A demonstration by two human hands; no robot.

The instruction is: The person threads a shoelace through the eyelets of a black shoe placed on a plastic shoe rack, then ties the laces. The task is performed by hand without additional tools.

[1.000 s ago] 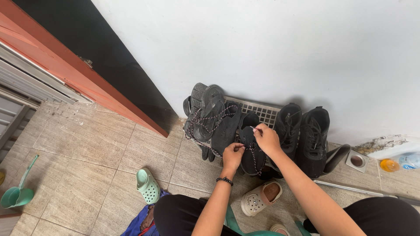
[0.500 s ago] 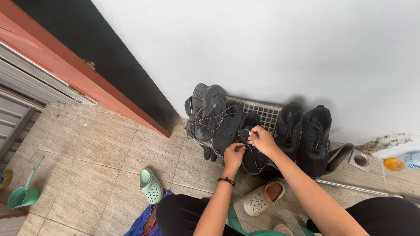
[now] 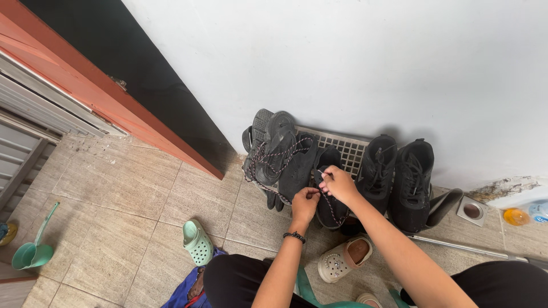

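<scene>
1. Since the earlier frames, the right hand point(image 3: 338, 183) has drawn down and back from the top of the black shoe point(image 3: 330, 188) toward the left hand point(image 3: 305, 203); the two now work close together, and the view has shifted only slightly.
2. The black shoe stands toe-up on a pale grid rack point(image 3: 346, 147) against the white wall point(image 3: 354, 63), between a dark sandal point(image 3: 297, 165) and a pair of black sneakers point(image 3: 397, 177).
3. Both hands are pinched shut on the speckled lace point(image 3: 330, 201), the right at its upper end, the left lower down.
4. Progress, as a judgement: the lace is threaded loosely over the shoe's lower half; the upper part looks unlaced, and no knot is visible.
5. A second speckled lace point(image 3: 268, 155) lies tangled over the sandals point(image 3: 273, 145) at the rack's left end.
6. On the tiled floor point(image 3: 114, 188): a mint clog point(image 3: 197, 243), a cream clog point(image 3: 341, 260), a green scoop point(image 3: 31, 251).
7. Containers: at the right edge an orange rounded bottle point(image 3: 514, 216) and a clear bottle with a blue label point(image 3: 538, 210), beside a square floor drain point(image 3: 471, 210). No signs are visible.
</scene>
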